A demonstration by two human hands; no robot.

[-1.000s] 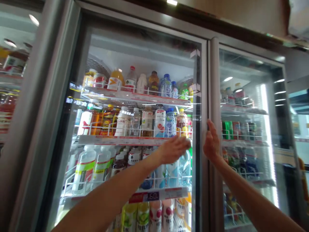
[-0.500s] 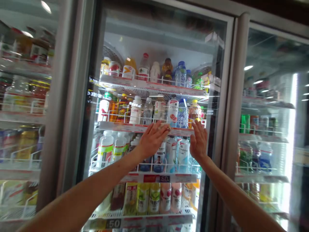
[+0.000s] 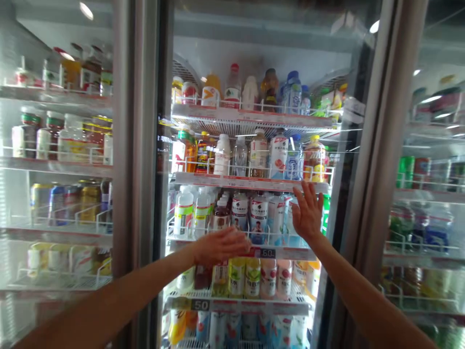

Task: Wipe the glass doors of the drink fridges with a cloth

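Note:
Both my hands lie flat against the glass door (image 3: 261, 48) of a drinks cooler. My left hand (image 3: 222, 246) is open, fingers stretched to the right, in front of the third shelf's price strip (image 3: 267, 253). My right hand (image 3: 308, 212) is open too, fingers spread and pointing up, near the door's right edge, just below the second shelf (image 3: 250, 183). Neither hand holds anything. Behind the glass stand several bottles: white and green ones (image 3: 183, 212) at the left, white-labelled ones (image 3: 258, 213) between my hands.
A steel door frame (image 3: 136, 145) separates this cooler from another at the left with cans and bottles (image 3: 69, 140). A second frame (image 3: 381, 160) at the right borders a cooler holding green cans (image 3: 405, 172). Lower shelves carry yellow, green and pink bottles (image 3: 250, 277).
The view has shifted left and closer to the door. My left hand dropped from the second shelf's level to the third. My right hand moved from the right frame onto the glass.

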